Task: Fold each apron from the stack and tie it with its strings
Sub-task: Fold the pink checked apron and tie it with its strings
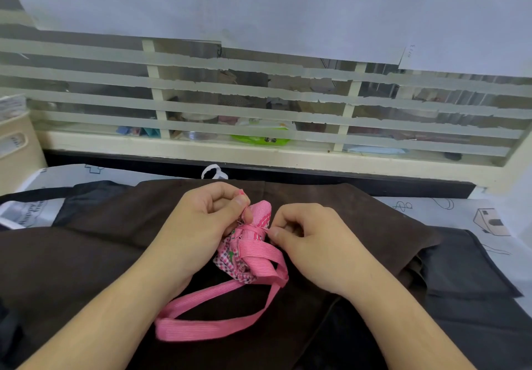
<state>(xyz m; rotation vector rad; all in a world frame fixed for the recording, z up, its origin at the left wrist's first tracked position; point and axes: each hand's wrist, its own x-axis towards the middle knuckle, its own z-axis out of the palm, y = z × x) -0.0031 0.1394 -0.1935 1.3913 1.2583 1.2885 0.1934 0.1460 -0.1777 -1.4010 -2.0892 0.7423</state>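
The small pink apron (239,257), checked and printed, lies folded into a tight bundle on top of a dark brown apron (86,254) spread across the work surface, between the person's two hands; its pink ribbed strings (253,251) are wound several times around the bundle, and a long loop of the same string (201,326) trails out towards the person over the brown cloth; the left hand (201,220) sits just left of the bundle with its fingers curled, thumb and forefinger pinching a piece of string at the bundle's upper end; the right hand (308,234) rests just right of it, fingers curled inward, the thumb tip pressed against the bundle's side, though whether it actually nips a string there cannot be told; a black apron (466,266) lies to the right beneath the brown one, and more black cloth (86,197) shows at the left; a pale printed sheet (460,211) covers the surface under everything; behind stands a striped glass partition (259,96).
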